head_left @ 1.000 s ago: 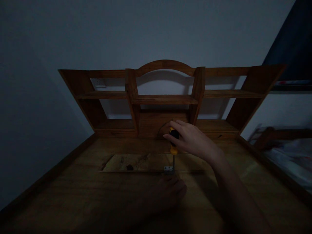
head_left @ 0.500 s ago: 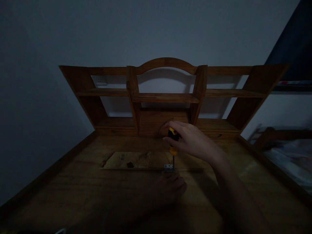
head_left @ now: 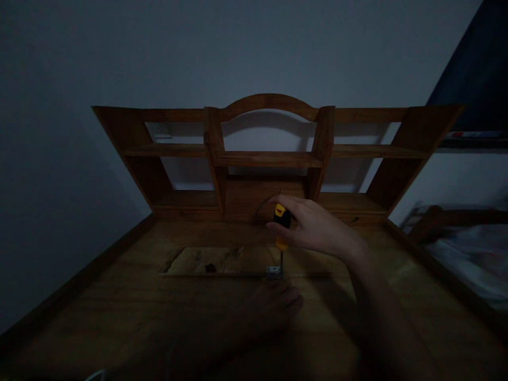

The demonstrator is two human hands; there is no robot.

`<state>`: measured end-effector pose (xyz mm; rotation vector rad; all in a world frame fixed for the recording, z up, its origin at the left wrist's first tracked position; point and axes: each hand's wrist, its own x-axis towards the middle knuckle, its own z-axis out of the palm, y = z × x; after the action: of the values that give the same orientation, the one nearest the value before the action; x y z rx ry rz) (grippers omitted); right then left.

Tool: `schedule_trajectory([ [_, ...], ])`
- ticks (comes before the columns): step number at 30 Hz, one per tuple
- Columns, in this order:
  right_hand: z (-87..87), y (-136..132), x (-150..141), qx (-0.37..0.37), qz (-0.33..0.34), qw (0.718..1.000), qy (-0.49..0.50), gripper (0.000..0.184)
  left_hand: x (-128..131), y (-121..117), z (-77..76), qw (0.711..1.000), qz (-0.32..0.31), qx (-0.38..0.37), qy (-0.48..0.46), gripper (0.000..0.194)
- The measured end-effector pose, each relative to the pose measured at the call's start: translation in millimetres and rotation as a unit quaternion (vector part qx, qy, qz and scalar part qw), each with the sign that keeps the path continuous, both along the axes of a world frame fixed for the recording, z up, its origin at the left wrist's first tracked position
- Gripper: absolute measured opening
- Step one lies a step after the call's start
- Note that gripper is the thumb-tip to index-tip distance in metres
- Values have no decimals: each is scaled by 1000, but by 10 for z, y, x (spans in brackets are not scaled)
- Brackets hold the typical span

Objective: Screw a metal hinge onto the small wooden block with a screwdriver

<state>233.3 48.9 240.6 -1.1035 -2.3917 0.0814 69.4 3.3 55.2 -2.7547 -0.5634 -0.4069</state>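
My right hand (head_left: 307,225) is closed around the yellow and black handle of a screwdriver (head_left: 281,243), held upright with its shaft pointing down. The shaft meets the right side of a small metal hinge (head_left: 273,270). That hinge lies at the near edge of a loose wooden board (head_left: 257,260). In the shadow below, my left hand (head_left: 280,301) has its fingers curled against the near side of the hinge, pressing or holding it. Its fingertips are dim and partly hidden.
A wooden shelf unit (head_left: 270,159) stands at the back of the wooden desktop (head_left: 130,301), against the wall. Raised rims border the desktop left and right. Bedding (head_left: 472,259) lies beyond the right rim. A pale curved object (head_left: 96,374) shows at the bottom left.
The right hand's fingers have shifted slightly on the screwdriver handle, showing more of its yellow top. The whole view has moved a little; the left hand and hinge keep their places.
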Motion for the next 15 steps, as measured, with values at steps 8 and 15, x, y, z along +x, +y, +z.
schedule_trajectory([
  [8, -2, 8, 24, -4, 24, 1000, 6, 38, -36, -5, -80, 1000, 4, -4, 7, 19],
  [15, -31, 27, -48, 49, -24, 998, -6, 18, -23, 12, -79, 1000, 3, -17, -5, 18],
])
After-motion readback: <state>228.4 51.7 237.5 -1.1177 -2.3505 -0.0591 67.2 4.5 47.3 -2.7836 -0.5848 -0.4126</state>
